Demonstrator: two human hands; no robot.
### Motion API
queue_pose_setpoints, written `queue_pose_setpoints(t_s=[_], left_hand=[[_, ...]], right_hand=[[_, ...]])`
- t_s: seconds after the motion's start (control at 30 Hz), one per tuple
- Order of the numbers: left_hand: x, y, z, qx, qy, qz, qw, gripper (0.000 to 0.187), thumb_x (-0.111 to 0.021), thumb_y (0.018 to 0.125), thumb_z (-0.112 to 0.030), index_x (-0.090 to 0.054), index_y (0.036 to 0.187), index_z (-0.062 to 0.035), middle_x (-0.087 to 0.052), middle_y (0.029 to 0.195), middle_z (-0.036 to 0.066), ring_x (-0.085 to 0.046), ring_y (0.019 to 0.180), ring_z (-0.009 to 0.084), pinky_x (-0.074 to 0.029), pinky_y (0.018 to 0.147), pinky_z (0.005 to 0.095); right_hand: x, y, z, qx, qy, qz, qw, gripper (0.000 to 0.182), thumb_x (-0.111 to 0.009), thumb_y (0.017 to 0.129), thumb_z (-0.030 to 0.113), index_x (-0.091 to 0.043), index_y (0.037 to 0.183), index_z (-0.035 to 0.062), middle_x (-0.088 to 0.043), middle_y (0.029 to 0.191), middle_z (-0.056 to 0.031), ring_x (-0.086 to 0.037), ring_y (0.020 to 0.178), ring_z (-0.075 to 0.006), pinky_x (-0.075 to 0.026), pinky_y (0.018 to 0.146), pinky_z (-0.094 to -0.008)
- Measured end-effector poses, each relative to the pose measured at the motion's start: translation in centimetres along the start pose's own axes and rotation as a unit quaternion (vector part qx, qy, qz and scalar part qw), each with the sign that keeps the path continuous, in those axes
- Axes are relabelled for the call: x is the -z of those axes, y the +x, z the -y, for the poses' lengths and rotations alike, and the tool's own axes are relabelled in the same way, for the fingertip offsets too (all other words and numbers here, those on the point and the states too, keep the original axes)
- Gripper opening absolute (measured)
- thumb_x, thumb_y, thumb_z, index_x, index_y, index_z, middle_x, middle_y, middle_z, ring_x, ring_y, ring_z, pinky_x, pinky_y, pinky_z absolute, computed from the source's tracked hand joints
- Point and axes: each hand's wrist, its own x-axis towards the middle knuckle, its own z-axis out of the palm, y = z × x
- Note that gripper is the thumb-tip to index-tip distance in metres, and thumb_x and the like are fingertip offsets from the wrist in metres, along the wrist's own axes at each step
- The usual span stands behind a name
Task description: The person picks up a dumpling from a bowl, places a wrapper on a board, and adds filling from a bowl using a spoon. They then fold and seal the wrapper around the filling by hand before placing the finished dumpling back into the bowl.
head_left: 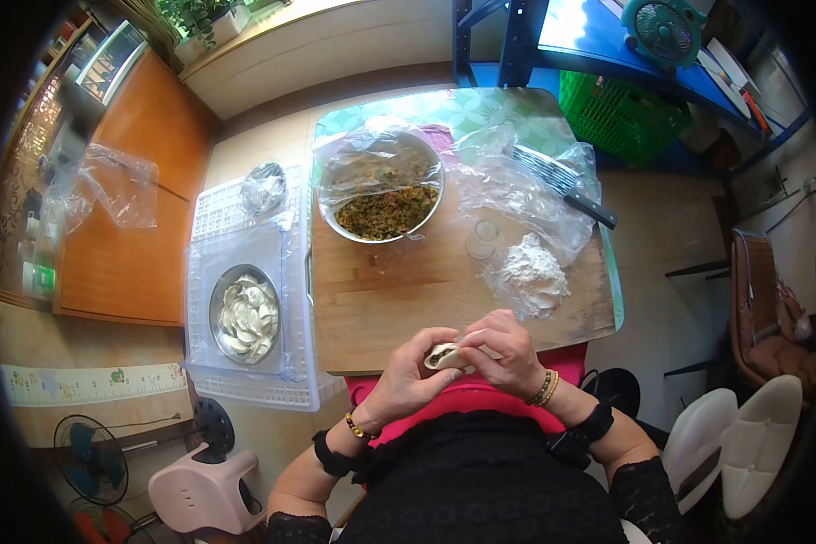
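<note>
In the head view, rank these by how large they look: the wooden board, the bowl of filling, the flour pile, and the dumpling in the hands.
1. Wooden board
2. Bowl of filling
3. Flour pile
4. Dumpling, though it is partly covered by both hands.

Wooden board [408, 299] with flour heap [535, 272]

Both hands meet at the lower centre of the frame, forearms angling up from the bottom edge. The left hand [406, 381] is cupped palm-up, fingers [440, 337] curled inward. The right hand [508, 354] lies over it, fingers [474, 337] bent and pinching against the left's.
</note>
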Motion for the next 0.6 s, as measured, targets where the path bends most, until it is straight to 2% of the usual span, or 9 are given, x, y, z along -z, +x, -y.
queue_pose_setpoints(t_s=[0.1, 0.27, 0.5, 0.57, 0.6], left_hand=[[0.0, 0.0, 0.0, 0.014, -0.053, -0.008, 0.998, 0.037, -0.061, 0.086, 0.001, -0.052, 0.122, 0.0012, -0.061, 0.108, 0.008, -0.060, 0.102, 0.0124, -0.049, 0.087, 0.0270], [0.5, 0.5, 0.2, 0.004, 0.011, 0.012, 1.000, 0.036, -0.061, 0.086, 0.000, -0.055, 0.122, 0.0009, -0.062, 0.110, 0.010, -0.061, 0.102, 0.0152, -0.049, 0.088, 0.0286], [0.7, 0.7, 0.2, -0.018, 0.056, 0.034, 0.998, 0.040, -0.061, 0.085, 0.001, -0.054, 0.125, -0.0001, -0.063, 0.110, 0.011, -0.062, 0.103, 0.0169, -0.050, 0.088, 0.0297], [0.5, 0.7, -0.3, 0.053, -0.028, 0.042, 0.997, 0.045, -0.060, 0.084, 0.003, -0.051, 0.128, 0.0027, -0.061, 0.115, 0.009, -0.058, 0.105, 0.0131, -0.047, 0.092, 0.0274], [0.6, 0.8, -0.2, 0.053, -0.029, 0.042, 0.997, 0.045, -0.060, 0.084, 0.003, -0.051, 0.128, 0.0027, -0.061, 0.115, 0.009, -0.058, 0.105, 0.0131, -0.047, 0.092, 0.0274]], right_hand=[[-0.1, -0.1, -0.1, 0.002, 0.018, -0.025, 1.000, 0.013, -0.074, 0.079, 0.017, -0.065, 0.085, 0.0097, -0.065, 0.083, -0.0038, -0.061, 0.079, -0.0217, -0.042, 0.076, -0.0348], [0.7, 0.6, 0.4, 0.007, -0.005, -0.003, 1.000, 0.022, -0.074, 0.078, 0.019, -0.065, 0.095, 0.0097, -0.064, 0.090, -0.0049, -0.060, 0.084, -0.0218, -0.040, 0.079, -0.0352], [0.9, 0.6, 0.1, 0.010, -0.010, 0.038, 0.999, 0.024, -0.077, 0.073, 0.017, -0.067, 0.094, 0.0096, -0.065, 0.090, -0.0056, -0.061, 0.085, -0.0231, -0.041, 0.080, -0.0356], [0.7, 0.7, 0.2, -0.002, -0.009, 0.041, 0.999, 0.020, -0.077, 0.074, 0.015, -0.067, 0.090, 0.0100, -0.065, 0.089, -0.0057, -0.061, 0.084, -0.0229, -0.041, 0.079, -0.0345], [0.7, 0.7, 0.2, -0.002, -0.009, 0.042, 0.999, 0.020, -0.077, 0.074, 0.015, -0.067, 0.090, 0.0100, -0.065, 0.089, -0.0057, -0.061, 0.084, -0.0229, -0.041, 0.079, -0.0345]])
